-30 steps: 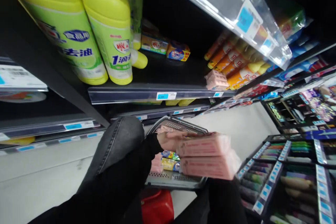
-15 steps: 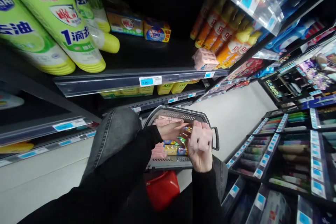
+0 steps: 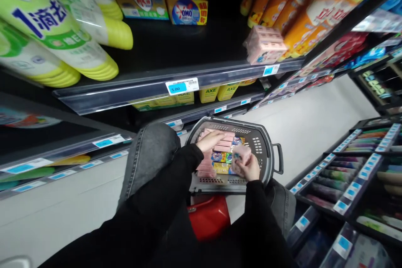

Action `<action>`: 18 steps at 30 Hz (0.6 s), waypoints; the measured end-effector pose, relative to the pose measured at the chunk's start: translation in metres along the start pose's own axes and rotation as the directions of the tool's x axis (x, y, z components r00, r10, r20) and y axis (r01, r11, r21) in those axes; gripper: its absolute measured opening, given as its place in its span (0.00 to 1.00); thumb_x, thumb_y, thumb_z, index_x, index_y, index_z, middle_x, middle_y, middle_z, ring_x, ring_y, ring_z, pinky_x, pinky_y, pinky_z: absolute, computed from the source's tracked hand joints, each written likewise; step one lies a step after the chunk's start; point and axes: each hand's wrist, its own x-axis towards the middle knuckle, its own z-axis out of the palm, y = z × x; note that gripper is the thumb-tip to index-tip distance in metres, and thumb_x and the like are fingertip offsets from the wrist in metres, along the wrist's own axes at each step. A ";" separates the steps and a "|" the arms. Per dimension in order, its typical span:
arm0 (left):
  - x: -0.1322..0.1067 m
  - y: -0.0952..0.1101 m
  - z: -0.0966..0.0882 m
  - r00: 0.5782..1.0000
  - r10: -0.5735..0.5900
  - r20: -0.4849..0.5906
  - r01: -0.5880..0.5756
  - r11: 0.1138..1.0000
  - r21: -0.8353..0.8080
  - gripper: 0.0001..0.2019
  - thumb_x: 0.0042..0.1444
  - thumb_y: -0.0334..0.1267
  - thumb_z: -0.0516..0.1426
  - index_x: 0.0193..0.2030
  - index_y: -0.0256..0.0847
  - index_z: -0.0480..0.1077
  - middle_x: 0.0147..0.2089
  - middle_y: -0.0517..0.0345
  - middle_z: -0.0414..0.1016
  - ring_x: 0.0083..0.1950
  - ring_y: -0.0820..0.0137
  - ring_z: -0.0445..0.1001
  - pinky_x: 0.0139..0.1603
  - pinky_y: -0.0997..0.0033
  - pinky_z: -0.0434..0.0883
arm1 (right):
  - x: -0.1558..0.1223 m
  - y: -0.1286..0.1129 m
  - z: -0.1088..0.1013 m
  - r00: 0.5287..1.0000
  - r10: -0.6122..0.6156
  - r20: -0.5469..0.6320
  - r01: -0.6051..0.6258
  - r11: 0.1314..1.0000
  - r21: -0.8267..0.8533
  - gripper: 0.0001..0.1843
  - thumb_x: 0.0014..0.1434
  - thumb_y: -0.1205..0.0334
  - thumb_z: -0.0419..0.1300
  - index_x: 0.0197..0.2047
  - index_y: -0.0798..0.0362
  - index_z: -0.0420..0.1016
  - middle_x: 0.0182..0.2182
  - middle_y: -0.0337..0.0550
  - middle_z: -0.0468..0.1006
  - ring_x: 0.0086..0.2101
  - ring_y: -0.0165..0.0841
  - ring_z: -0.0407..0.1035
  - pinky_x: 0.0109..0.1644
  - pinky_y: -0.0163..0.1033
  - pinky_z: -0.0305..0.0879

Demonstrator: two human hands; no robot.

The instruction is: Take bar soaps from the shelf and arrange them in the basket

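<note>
A grey shopping basket (image 3: 268,144) sits on the floor in front of my knees, holding pink soap packs (image 3: 223,144) and colourful packets (image 3: 221,162). My left hand (image 3: 211,141) reaches into it, fingers bent over the pink packs at the far left side. My right hand (image 3: 247,168) is closed round a pink soap pack (image 3: 241,153), held end-up just above the basket's contents. More pink packs (image 3: 265,45) lie on the shelf above.
Black shelves (image 3: 157,88) on the left carry green detergent bottles (image 3: 56,29), soap boxes (image 3: 186,6) and orange bottles (image 3: 301,4). A red object (image 3: 209,217) lies between my legs. Racks of small goods (image 3: 354,176) stand on the right across a pale floor aisle (image 3: 310,121).
My right hand has lowered the pink pack from in front of me down to the basket. The left hand moved deeper onto the packs inside. The view tilted downward.
</note>
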 end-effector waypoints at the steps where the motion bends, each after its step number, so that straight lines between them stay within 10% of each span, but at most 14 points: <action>1: 0.001 -0.001 -0.001 1.000 0.006 -0.010 -0.006 1.000 0.009 0.21 0.53 0.50 0.58 0.47 0.36 0.73 0.51 0.50 0.75 0.52 0.61 0.72 0.55 0.64 0.67 | 0.006 0.006 0.009 0.993 -0.089 0.078 0.103 0.974 -0.201 0.35 0.43 0.49 0.67 0.52 0.58 0.68 0.47 0.56 0.74 0.45 0.46 0.70 0.49 0.48 0.66; 7: -0.001 -0.011 -0.007 1.000 -0.004 -0.007 0.005 0.998 0.070 0.17 0.55 0.41 0.56 0.48 0.35 0.73 0.51 0.49 0.75 0.55 0.62 0.71 0.60 0.63 0.64 | 0.034 0.031 0.088 0.846 -0.199 0.495 0.505 0.599 -0.621 0.28 0.53 0.63 0.61 0.58 0.53 0.66 0.54 0.56 0.71 0.52 0.49 0.64 0.52 0.53 0.61; 13: -0.002 -0.023 -0.010 0.992 -0.115 -0.056 0.115 0.993 -0.009 0.13 0.56 0.40 0.58 0.48 0.39 0.73 0.50 0.52 0.76 0.54 0.65 0.72 0.58 0.66 0.66 | 0.058 0.057 0.161 0.775 -0.256 0.578 0.607 0.556 -0.568 0.23 0.66 0.66 0.40 0.59 0.54 0.67 0.55 0.58 0.70 0.53 0.49 0.62 0.53 0.59 0.56; 18: 0.003 -0.028 -0.009 0.968 -0.240 -0.073 0.237 0.970 -0.043 0.15 0.57 0.39 0.58 0.49 0.37 0.72 0.50 0.49 0.75 0.54 0.63 0.72 0.60 0.63 0.65 | 0.066 0.067 0.182 0.702 -0.353 0.619 0.691 0.550 -0.469 0.25 0.67 0.64 0.38 0.61 0.54 0.66 0.54 0.56 0.72 0.51 0.47 0.62 0.59 0.62 0.50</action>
